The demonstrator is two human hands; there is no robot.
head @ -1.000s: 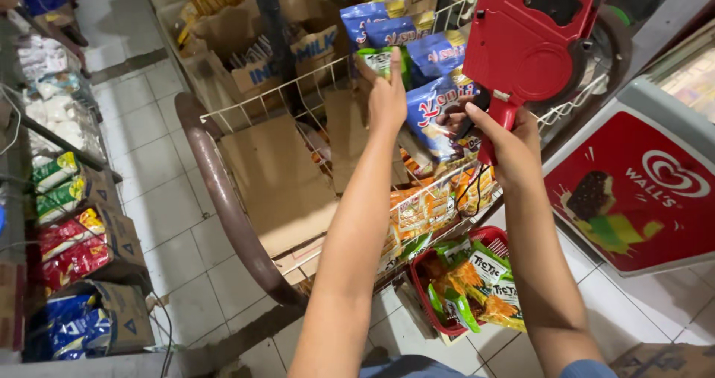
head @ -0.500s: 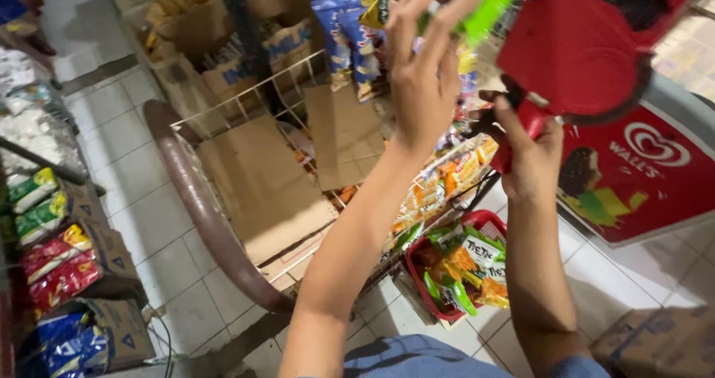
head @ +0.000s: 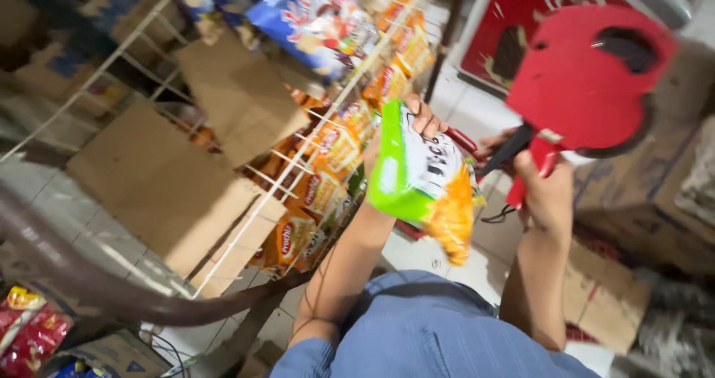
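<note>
Left hand [head: 417, 125] holds a green, white and orange snack packet [head: 421, 184] at frame centre; fingers close over the packet's upper edge, and most of the hand is hidden behind it. Right hand [head: 544, 192] sits to the right of centre, wrapped tightly around the grip of a red label gun [head: 588, 80], whose round body rises toward the upper right of the frame. The gun's dark nose points left toward the packet and ends just beside the packet's right edge; whether the two touch cannot be determined. The packet's long axis runs from upper left to lower right, with the orange end lowest. The packet thus lies to the left of the right hand, with the gun's nose at its upper half. A white wire rack [head: 246, 199] crosses the left and centre of the frame, carrying orange packets [head: 313, 214] and a blue packet [head: 313, 13], with brown cardboard sheets [head: 156, 184] behind the wires. A red panel [head: 506, 20] occupies the upper centre-right. Motion blur softens the whole frame; the trigger finger position is not readable, and the lower right corner is indistinct.
</note>
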